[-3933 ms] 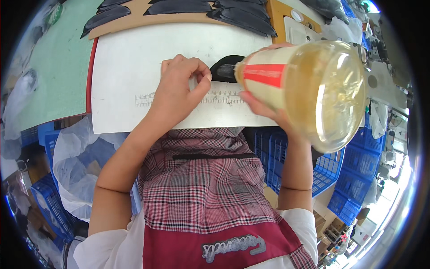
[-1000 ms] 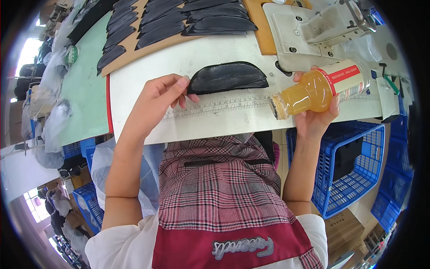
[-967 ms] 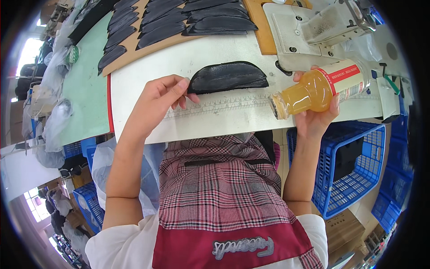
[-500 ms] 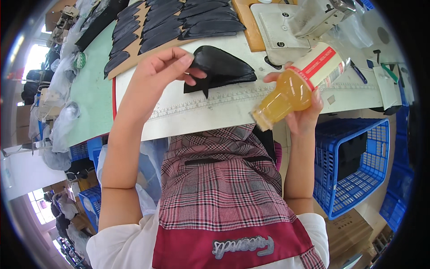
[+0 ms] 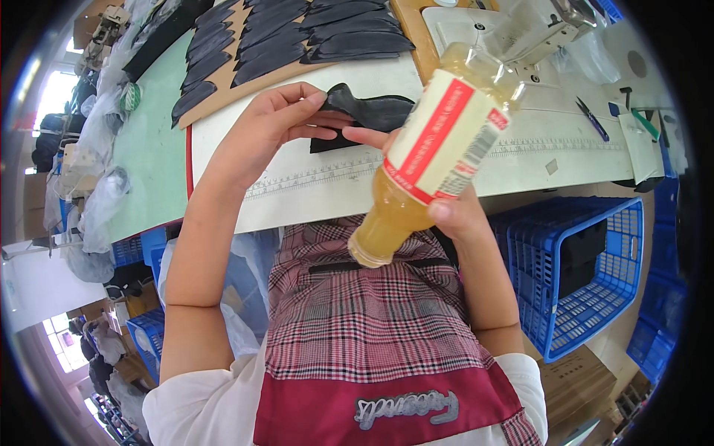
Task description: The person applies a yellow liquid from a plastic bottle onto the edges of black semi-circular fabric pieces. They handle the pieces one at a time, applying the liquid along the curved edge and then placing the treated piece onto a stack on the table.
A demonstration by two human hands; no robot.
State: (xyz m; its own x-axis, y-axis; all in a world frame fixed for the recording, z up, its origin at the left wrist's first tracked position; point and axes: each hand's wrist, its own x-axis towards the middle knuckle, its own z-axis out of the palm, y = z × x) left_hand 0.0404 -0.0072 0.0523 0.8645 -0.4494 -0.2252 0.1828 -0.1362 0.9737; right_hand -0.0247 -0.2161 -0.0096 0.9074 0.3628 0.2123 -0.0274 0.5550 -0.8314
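Looks like a good batch's done, rows of glossy black half-moon pieces [image 5: 271, 63] on a flat tan board [image 5: 224, 86], with one limp black curved piece [image 5: 375, 113] left on the white ruler-marked table [image 5: 271, 207]. Left hand [image 5: 274, 123] pinches its end, right hand [image 5: 457, 214] grips a clear amber-filled bottle [image 5: 439, 149], now swung closer than half a second ago

1. The right hand [image 5: 462, 212] has brought the bottle [image 5: 435, 145] leftward, closer to the left hand [image 5: 271, 126].
2. The bottle's mouth, over the ruler markings a second ago, now points down over the plaid apron [image 5: 364, 327].
3. The black piece [image 5: 375, 111], flat a second ago, now curls upward in the left fingers.
4. A right fingertip now reaches the piece's lower edge.
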